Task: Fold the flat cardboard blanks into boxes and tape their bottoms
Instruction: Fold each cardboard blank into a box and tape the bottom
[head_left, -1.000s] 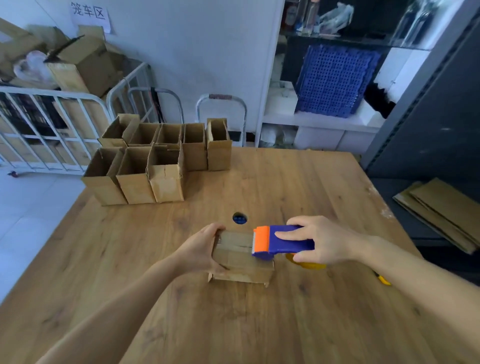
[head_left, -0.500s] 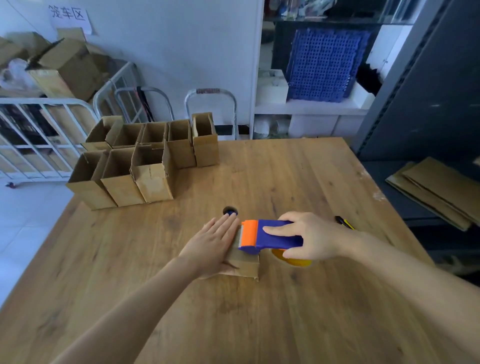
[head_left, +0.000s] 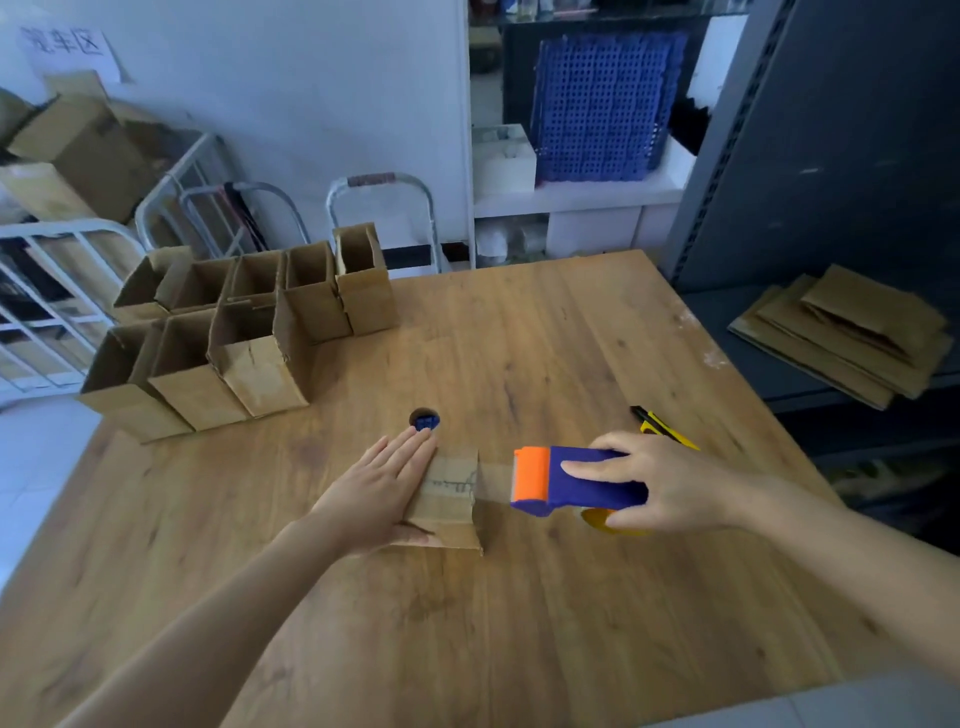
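Clearly, cardboard box (head_left: 448, 501) was pressed by flat left hand (head_left: 382, 488); tape dispenser (head_left: 576, 480), gripped by right hand (head_left: 670, 488), was held just right of it, tape (head_left: 494, 480) stretched rightward between.

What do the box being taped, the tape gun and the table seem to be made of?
Box: brown cardboard, matt, with creased flaps and raw cut edges.
Tape gun: likely moulded plastic, smooth and evenly coloured, blue with an orange front.
Table: wood, judging by its grain, knots and plank seams, with a satin finish; whether it is solid wood or veneer cannot be told.
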